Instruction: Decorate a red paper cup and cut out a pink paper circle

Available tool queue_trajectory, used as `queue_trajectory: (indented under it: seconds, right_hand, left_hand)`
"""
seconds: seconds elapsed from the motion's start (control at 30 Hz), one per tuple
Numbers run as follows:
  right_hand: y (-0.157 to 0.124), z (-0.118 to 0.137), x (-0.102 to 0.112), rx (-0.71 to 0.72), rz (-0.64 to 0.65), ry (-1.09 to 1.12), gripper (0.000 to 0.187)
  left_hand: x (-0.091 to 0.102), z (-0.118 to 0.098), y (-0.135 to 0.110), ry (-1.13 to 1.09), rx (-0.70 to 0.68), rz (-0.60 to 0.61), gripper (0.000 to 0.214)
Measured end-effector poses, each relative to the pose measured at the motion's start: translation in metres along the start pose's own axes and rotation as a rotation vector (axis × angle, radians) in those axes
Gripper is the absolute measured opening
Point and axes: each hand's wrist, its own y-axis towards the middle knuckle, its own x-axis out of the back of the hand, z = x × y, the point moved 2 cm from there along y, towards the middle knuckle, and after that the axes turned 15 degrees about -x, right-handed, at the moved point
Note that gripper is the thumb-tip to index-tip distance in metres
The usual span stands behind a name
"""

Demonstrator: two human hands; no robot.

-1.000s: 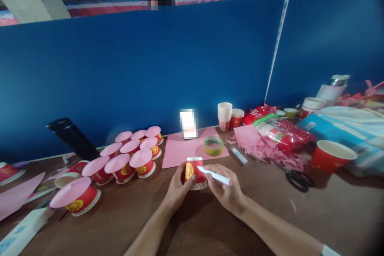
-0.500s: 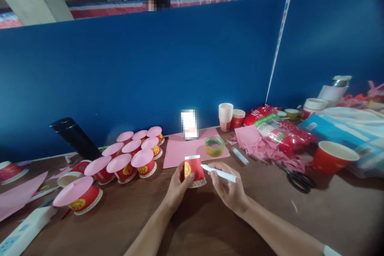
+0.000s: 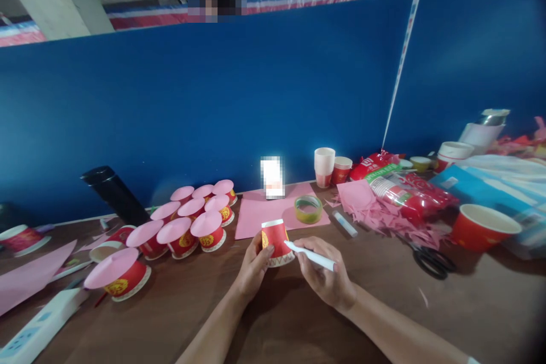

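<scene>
Keeping it steady around the curve

So the person has a red paper cup with a yellow round print mid-scene, narrow end up; can't tell whether it rests on the brown wood-look tabletop or is held just over it. The left hand is wrapped around its left side, thumb across the front. The right hand is apart from the left, fingers closed around a slim white pen aimed at the cup's right side. Too small to tell if the tip's actually touching.

IMO the trick is a light grip: paper walls probably dent easily, so the left hand should support, not squeeze. Turning the cup under the pen likely beats chasing the curve with the wrist. And that thumb is best kept off any wet ink near the white band with a zigzag pattern at the wide end.

Room-wise, the easy space looks like the near side. Far side's tighter: a flat pink paper sheet with a yellow-green tape roll on it. To the right, a white stick-shaped tube and black-handled scissors are worth minding if the right hand swings wide.
</scene>
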Motion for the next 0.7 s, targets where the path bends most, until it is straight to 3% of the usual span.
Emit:
queue_trajectory:
  seconds: [0.7]
  right_hand:
    - [-0.0016, 0.0035, -0.0011, 0.062, 0.022, 0.027, 0.023]
  left_hand:
    - [-0.0009, -0.0049, -0.001, -0.134, 0.029, -0.028, 0.043]
